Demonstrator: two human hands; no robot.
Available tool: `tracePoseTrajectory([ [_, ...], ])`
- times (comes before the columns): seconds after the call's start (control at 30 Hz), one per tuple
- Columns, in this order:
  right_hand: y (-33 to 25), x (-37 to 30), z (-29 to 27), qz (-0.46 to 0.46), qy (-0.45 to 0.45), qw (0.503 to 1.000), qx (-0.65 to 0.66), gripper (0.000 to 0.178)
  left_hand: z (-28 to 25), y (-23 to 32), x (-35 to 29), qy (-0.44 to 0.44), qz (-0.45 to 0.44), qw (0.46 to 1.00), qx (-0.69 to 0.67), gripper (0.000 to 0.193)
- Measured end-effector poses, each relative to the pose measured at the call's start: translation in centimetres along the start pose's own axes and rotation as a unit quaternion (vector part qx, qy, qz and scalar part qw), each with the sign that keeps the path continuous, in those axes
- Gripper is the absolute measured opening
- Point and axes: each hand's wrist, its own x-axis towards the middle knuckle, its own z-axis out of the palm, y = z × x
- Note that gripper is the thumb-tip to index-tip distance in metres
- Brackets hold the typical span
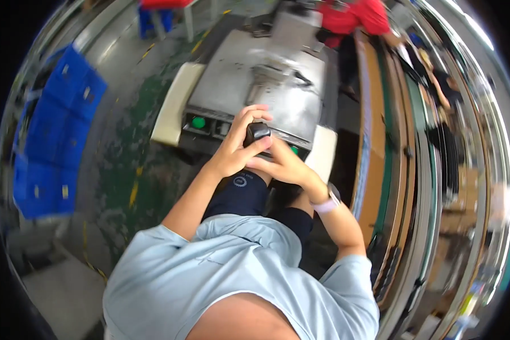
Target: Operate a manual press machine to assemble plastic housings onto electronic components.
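Head view: metal tabletop (226,73) is sitting just beyond the fingers (247,117); blue bins (68,107) are standing well left. Left hand (231,150) is curling half-closed around black object (257,134); right hand (287,162) is meeting it, grip unclear.

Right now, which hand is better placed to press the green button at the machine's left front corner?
Probably the left hand: it is nearer that green button, while the right hand lies farther across. Both hands are at the black object, so the left might first have to let go.
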Motion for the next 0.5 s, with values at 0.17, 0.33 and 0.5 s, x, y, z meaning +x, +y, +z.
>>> tracePoseTrajectory([
  [0.17, -3.3, -5.9, -10.1, 0.102, 0.138, 0.982, -0.083, 0.016, 1.8, 2.3, -0.3, -0.126, -0.025, 0.985, -0.115, 0.060],
  [0.33, -6.2, -21.5, -26.3, 0.215, 0.429, 0.715, -0.508, 0.024, 1.8, -2.2, -5.8, -0.209, -0.211, 0.942, -0.156, 0.053],
  [0.5, -3.7, -55.8, -36.5, 0.615, 0.426, 0.397, -0.532, 0.050, 5.7, -2.6, -6.3, -0.374, -0.234, 0.879, -0.181, 0.042],
])
